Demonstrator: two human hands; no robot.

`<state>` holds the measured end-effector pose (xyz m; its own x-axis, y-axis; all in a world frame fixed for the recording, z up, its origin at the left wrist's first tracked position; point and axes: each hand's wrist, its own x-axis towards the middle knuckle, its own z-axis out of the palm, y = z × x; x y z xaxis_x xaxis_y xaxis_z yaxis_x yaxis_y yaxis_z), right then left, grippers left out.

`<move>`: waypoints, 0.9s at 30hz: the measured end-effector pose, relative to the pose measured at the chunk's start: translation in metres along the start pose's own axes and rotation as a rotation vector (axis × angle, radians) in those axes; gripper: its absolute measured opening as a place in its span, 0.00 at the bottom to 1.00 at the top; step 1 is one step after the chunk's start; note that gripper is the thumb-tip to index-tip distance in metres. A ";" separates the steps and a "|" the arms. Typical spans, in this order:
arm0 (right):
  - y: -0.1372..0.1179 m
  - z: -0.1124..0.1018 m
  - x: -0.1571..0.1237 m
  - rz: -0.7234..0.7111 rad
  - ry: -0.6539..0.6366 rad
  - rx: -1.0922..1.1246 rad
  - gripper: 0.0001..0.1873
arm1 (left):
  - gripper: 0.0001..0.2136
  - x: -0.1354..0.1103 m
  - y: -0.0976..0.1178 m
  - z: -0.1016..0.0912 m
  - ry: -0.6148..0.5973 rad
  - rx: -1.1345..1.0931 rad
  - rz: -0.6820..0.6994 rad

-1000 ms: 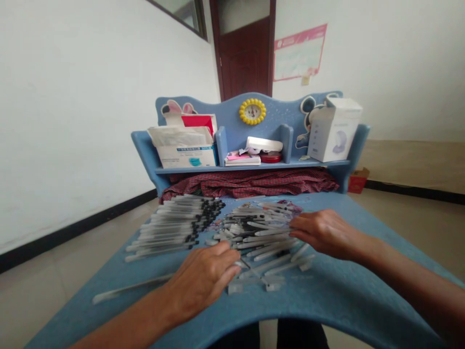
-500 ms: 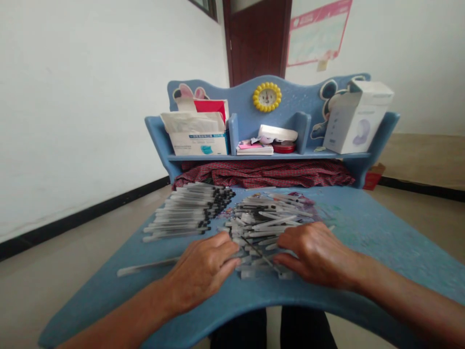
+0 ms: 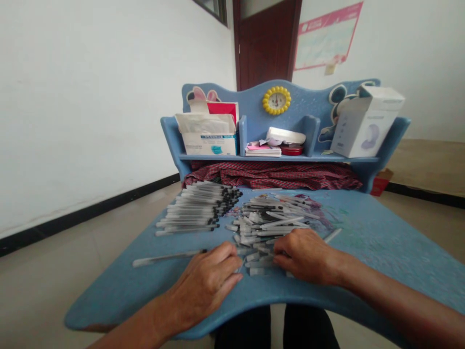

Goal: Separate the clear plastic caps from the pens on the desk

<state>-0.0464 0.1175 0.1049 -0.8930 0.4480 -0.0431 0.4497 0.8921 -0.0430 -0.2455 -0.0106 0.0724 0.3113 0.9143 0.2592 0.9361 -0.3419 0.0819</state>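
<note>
My left hand (image 3: 209, 276) is closed near the table's front edge, its fingertips pinched around something too small to make out. Just beyond its wrist lies a single clear pen (image 3: 163, 258) with a dark end. My right hand (image 3: 308, 257) is curled closed at the near right side of a loose heap of translucent pen parts (image 3: 261, 223); whatever its fingertips hold is hidden. Short frosted caps (image 3: 256, 264) lie between the two hands. Farther left, several assembled pens (image 3: 192, 208) are laid side by side in a row, black ends pointing right.
The blue table (image 3: 374, 242) curves inward at the front. Along its back lies a checked red cloth (image 3: 276, 175), under a shelf holding a mask box (image 3: 209, 140), papers (image 3: 263, 151), a red tin (image 3: 291, 150) and a white box (image 3: 368, 123). A yellow clock (image 3: 276, 101) hangs above.
The view has shifted, so the table appears farther right. A thin dark stick between my hands no longer shows. My right hand has curled closer over the heap; my left is slightly nearer the front edge.
</note>
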 end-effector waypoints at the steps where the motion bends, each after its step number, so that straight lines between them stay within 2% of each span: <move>1: 0.001 0.000 0.000 0.011 0.006 0.000 0.13 | 0.06 -0.002 -0.001 0.001 0.015 -0.001 0.006; 5: 0.007 -0.005 0.002 0.079 0.072 -0.100 0.14 | 0.07 -0.004 -0.002 0.004 0.080 0.010 0.038; 9: 0.021 -0.015 0.013 0.143 0.165 -0.282 0.16 | 0.08 0.000 0.002 0.004 0.094 0.002 0.079; 13: 0.038 -0.018 0.025 0.174 0.172 -0.374 0.15 | 0.09 0.000 0.005 0.000 0.127 0.028 0.087; 17: 0.054 -0.008 0.027 0.206 0.191 -0.315 0.14 | 0.09 -0.015 -0.017 -0.014 0.193 0.127 0.051; 19: 0.062 -0.002 0.024 0.216 0.238 -0.253 0.14 | 0.10 -0.027 -0.034 -0.025 0.144 0.203 -0.036; 22: 0.073 0.004 0.023 0.196 0.341 -0.149 0.15 | 0.09 -0.047 -0.054 -0.043 -0.025 0.304 -0.224; 25: 0.079 0.010 0.024 0.134 0.449 -0.032 0.16 | 0.09 -0.058 -0.061 -0.056 -0.204 0.337 -0.375; 27: 0.080 0.013 0.025 0.098 0.481 0.033 0.15 | 0.09 -0.060 -0.063 -0.059 -0.286 0.320 -0.423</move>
<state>-0.0328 0.1992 0.0874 -0.7505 0.5127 0.4170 0.5255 0.8456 -0.0938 -0.3326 -0.0567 0.1089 -0.1084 0.9941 -0.0056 0.9773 0.1055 -0.1837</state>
